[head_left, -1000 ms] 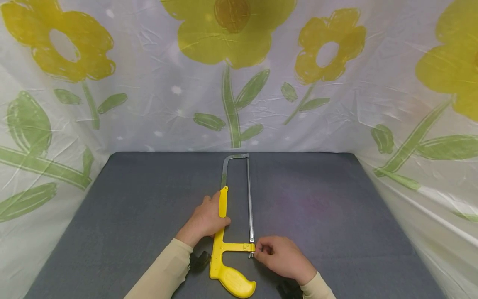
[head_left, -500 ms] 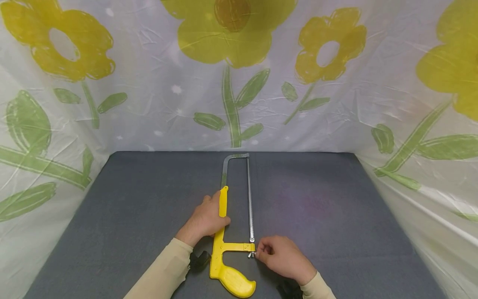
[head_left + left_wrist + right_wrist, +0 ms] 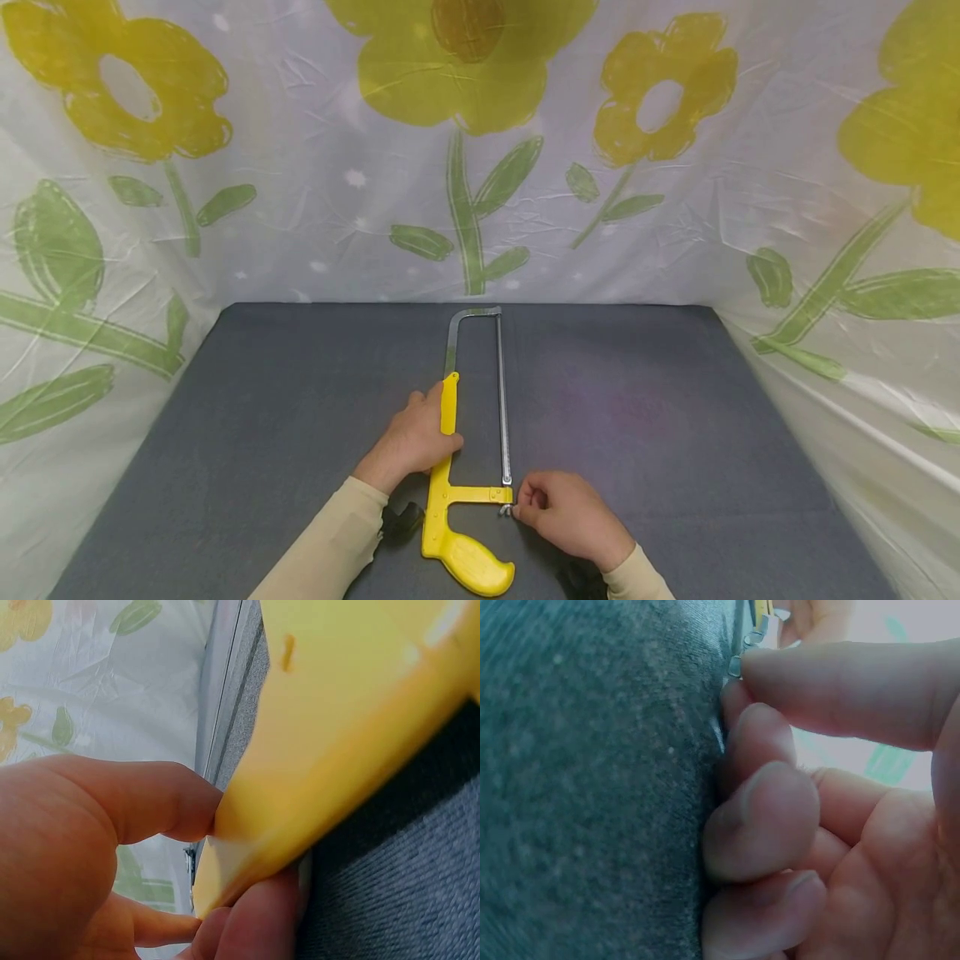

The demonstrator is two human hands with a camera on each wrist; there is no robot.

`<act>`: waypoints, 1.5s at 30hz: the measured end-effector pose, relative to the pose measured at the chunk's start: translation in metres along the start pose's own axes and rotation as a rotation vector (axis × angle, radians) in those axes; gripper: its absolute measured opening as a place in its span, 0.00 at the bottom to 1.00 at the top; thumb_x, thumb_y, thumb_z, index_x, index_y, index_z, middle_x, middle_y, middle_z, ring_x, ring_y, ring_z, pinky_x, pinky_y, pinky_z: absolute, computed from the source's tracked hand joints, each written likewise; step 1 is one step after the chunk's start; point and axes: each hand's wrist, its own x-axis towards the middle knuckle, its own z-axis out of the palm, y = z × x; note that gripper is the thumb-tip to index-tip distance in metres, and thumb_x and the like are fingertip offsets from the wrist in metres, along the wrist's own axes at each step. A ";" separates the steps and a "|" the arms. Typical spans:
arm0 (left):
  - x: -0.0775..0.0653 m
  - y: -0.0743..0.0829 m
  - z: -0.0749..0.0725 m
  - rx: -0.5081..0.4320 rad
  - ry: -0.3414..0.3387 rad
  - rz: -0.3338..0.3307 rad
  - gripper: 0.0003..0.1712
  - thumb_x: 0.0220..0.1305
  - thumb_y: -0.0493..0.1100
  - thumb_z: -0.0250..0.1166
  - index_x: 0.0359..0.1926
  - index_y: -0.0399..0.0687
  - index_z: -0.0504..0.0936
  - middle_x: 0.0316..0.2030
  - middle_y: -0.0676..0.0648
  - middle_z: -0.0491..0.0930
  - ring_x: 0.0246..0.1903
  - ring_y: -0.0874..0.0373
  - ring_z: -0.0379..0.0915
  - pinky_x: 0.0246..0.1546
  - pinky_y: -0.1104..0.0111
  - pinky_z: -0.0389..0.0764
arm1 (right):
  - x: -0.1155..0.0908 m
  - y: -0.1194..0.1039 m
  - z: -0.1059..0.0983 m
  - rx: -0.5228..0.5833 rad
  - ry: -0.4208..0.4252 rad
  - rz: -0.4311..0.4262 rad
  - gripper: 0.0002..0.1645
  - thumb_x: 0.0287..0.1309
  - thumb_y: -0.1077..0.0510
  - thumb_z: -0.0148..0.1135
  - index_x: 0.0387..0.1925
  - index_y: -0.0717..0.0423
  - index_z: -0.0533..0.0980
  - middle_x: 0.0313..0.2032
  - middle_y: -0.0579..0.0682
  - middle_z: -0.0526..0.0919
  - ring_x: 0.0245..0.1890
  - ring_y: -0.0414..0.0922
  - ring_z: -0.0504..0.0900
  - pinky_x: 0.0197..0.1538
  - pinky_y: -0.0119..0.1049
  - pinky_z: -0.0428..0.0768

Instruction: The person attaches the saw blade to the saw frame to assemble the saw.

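A hacksaw [image 3: 472, 562] with a yellow handle and a silver front frame lies on the dark table, its blade [image 3: 503, 400] to the right. My left hand [image 3: 411, 435] grips the yellow back of the frame, thumb over the top; the left wrist view shows its thumb and fingers around the yellow frame [image 3: 337, 742]. At the near end of the blade, below the yellow crossbar, sits a small metal wing nut [image 3: 506, 510]. My right hand [image 3: 573, 515] pinches the wing nut between thumb and index fingertip, its other fingers curled beside the cloth. The fingers partly hide the nut.
Dark grey cloth covers the table [image 3: 637, 375]. White curtains [image 3: 300, 167] printed with yellow flowers enclose the back and both sides. A dark strap device [image 3: 402, 523] sits under the left wrist, with another at the right wrist.
The right thumb and index fingertip have shifted slightly at the wing nut, and its wings stand at a different angle. The left hand and the hacksaw keep their places.
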 end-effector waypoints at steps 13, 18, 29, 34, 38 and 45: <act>-0.002 0.003 -0.001 -0.021 -0.002 -0.014 0.57 0.63 0.43 0.74 0.86 0.41 0.53 0.53 0.33 0.70 0.27 0.51 0.76 0.22 0.66 0.82 | 0.000 -0.001 0.002 -0.020 0.026 -0.004 0.12 0.62 0.52 0.73 0.24 0.39 0.80 0.18 0.34 0.71 0.18 0.31 0.66 0.24 0.29 0.63; 0.000 0.002 0.000 -0.016 0.001 -0.015 0.57 0.63 0.44 0.74 0.86 0.42 0.53 0.54 0.34 0.70 0.28 0.51 0.76 0.22 0.66 0.82 | 0.000 -0.003 0.002 -0.008 0.028 0.018 0.14 0.60 0.45 0.73 0.22 0.38 0.79 0.17 0.33 0.71 0.17 0.31 0.67 0.24 0.29 0.64; 0.000 0.002 0.001 -0.006 0.014 -0.027 0.57 0.63 0.44 0.74 0.86 0.41 0.54 0.54 0.33 0.70 0.29 0.49 0.76 0.23 0.65 0.82 | 0.002 -0.006 0.007 -0.018 -0.007 0.122 0.24 0.56 0.29 0.75 0.22 0.38 0.79 0.16 0.36 0.71 0.17 0.37 0.68 0.22 0.32 0.63; 0.000 0.003 0.001 0.002 0.015 -0.022 0.57 0.63 0.45 0.75 0.86 0.41 0.55 0.54 0.34 0.71 0.30 0.49 0.76 0.25 0.65 0.82 | 0.003 -0.006 0.009 -0.061 0.015 0.118 0.23 0.57 0.32 0.76 0.22 0.38 0.78 0.16 0.35 0.71 0.17 0.37 0.67 0.22 0.32 0.61; 0.000 0.003 0.000 0.000 0.018 -0.016 0.57 0.62 0.45 0.75 0.85 0.41 0.55 0.53 0.34 0.71 0.30 0.49 0.76 0.25 0.65 0.82 | 0.003 -0.007 0.010 -0.060 0.020 0.112 0.23 0.57 0.32 0.77 0.22 0.38 0.78 0.17 0.35 0.71 0.18 0.36 0.67 0.23 0.32 0.61; 0.000 0.003 0.000 0.003 0.018 -0.016 0.57 0.62 0.45 0.75 0.86 0.41 0.55 0.54 0.33 0.71 0.31 0.49 0.76 0.26 0.65 0.83 | 0.003 -0.007 0.010 -0.030 0.028 0.089 0.23 0.57 0.33 0.77 0.22 0.39 0.78 0.17 0.36 0.70 0.18 0.35 0.66 0.23 0.31 0.62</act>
